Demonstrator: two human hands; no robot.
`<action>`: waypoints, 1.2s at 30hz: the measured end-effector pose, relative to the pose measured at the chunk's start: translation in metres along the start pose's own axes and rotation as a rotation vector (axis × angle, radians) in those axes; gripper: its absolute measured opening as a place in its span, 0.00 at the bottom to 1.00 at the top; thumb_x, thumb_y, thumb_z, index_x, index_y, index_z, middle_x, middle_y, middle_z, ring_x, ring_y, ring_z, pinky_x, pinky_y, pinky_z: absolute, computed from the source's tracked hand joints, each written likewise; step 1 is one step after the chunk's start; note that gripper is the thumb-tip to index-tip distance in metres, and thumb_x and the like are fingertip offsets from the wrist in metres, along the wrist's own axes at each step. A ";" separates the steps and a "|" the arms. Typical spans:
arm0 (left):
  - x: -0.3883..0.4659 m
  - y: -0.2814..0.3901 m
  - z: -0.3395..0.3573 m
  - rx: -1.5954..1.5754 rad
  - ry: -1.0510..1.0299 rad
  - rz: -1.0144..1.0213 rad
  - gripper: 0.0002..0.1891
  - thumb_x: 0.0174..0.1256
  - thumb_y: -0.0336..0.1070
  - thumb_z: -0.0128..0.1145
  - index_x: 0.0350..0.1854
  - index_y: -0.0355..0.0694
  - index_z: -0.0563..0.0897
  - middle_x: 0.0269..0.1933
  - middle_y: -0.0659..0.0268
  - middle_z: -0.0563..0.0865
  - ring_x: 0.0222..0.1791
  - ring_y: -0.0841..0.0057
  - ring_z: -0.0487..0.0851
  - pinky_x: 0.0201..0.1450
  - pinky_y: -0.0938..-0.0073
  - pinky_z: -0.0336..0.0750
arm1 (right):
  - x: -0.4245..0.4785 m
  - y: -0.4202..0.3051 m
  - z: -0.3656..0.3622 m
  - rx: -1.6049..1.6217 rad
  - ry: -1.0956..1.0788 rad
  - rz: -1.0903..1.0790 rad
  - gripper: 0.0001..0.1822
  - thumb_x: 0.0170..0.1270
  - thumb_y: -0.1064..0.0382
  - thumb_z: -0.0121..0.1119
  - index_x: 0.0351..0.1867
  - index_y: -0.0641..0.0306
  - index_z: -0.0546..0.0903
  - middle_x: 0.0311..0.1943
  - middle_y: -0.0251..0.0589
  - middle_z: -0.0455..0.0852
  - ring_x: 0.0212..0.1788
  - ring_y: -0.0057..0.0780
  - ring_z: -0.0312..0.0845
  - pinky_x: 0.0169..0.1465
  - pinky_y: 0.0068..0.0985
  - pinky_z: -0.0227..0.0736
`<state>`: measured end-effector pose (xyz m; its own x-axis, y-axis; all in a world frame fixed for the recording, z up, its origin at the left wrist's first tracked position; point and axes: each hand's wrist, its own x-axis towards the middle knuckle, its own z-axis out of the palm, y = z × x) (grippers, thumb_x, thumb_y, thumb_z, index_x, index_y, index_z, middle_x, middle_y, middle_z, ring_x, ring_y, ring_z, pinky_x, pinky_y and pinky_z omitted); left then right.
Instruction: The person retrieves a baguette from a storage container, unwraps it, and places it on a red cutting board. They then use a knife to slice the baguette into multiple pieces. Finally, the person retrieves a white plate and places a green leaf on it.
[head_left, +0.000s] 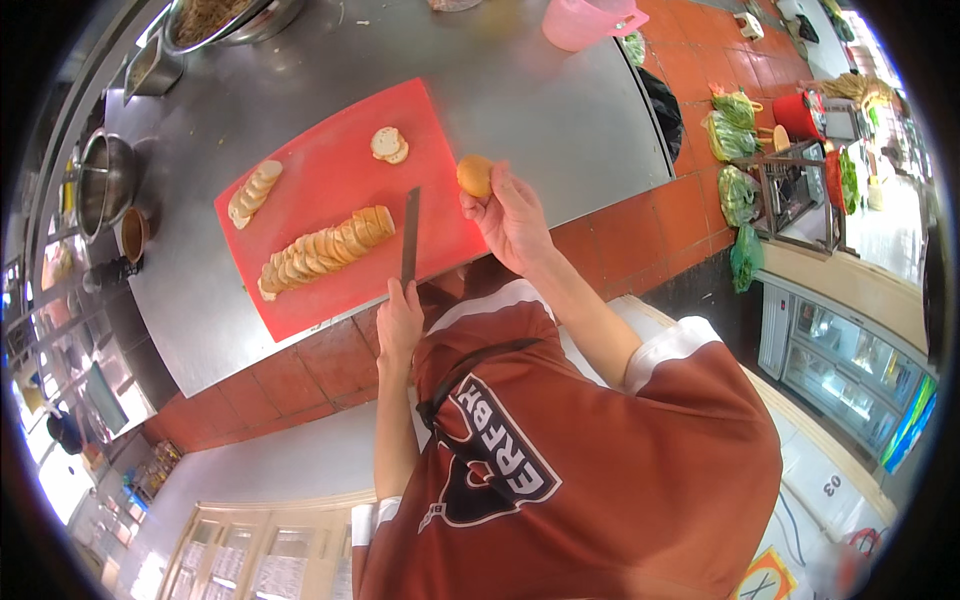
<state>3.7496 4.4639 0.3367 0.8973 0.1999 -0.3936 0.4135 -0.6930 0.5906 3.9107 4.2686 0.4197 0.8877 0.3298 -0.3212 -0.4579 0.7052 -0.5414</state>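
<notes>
My left hand (399, 319) is closed around the handle of a knife (411, 232), whose long straight blade points away over the cutting board's front edge. Between the thumb and fingers of my right hand (517, 221) is a rounded, golden-crusted bread end (475, 176), held up by the board's right edge. On the red cutting board (341, 161) lies a sliced bread loaf (326, 251), its slices leaning together in a row. Several paler bread slices (255, 193) overlap at the board's left side. A small stack of bread slices (389, 145) sits near the far edge.
The board rests on a steel table (562, 127). A pink plastic jug (585, 22) stands at the far right. Metal bowls (105, 180) and a steel container (155, 69) line the left side. Bagged vegetables (731, 124) lie on the red tiled floor beyond the table.
</notes>
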 end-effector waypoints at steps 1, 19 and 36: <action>-0.001 0.001 -0.001 0.022 0.002 -0.016 0.12 0.82 0.42 0.49 0.45 0.35 0.70 0.29 0.37 0.83 0.32 0.33 0.82 0.31 0.40 0.74 | -0.002 -0.002 0.002 0.008 -0.003 0.001 0.22 0.82 0.48 0.52 0.55 0.68 0.79 0.44 0.38 0.83 0.42 0.27 0.80 0.46 0.26 0.77; 0.025 0.021 0.022 0.408 0.338 0.205 0.26 0.67 0.42 0.66 0.63 0.39 0.74 0.54 0.53 0.82 0.56 0.53 0.79 0.59 0.51 0.74 | 0.011 -0.149 -0.207 -0.458 0.834 -0.554 0.11 0.75 0.64 0.62 0.50 0.71 0.81 0.42 0.42 0.86 0.40 0.29 0.85 0.44 0.24 0.82; -0.075 -0.039 -0.083 0.314 0.518 -0.241 0.29 0.69 0.44 0.64 0.67 0.35 0.71 0.60 0.45 0.80 0.61 0.46 0.77 0.63 0.48 0.70 | 0.125 -0.199 -0.222 -1.633 0.755 -0.664 0.27 0.69 0.46 0.66 0.51 0.74 0.83 0.40 0.49 0.89 0.43 0.39 0.85 0.49 0.37 0.78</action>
<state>3.6794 4.5337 0.4017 0.7759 0.6288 -0.0521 0.6180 -0.7407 0.2636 4.1021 4.0304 0.3145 0.9166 -0.3230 0.2356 -0.0968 -0.7511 -0.6531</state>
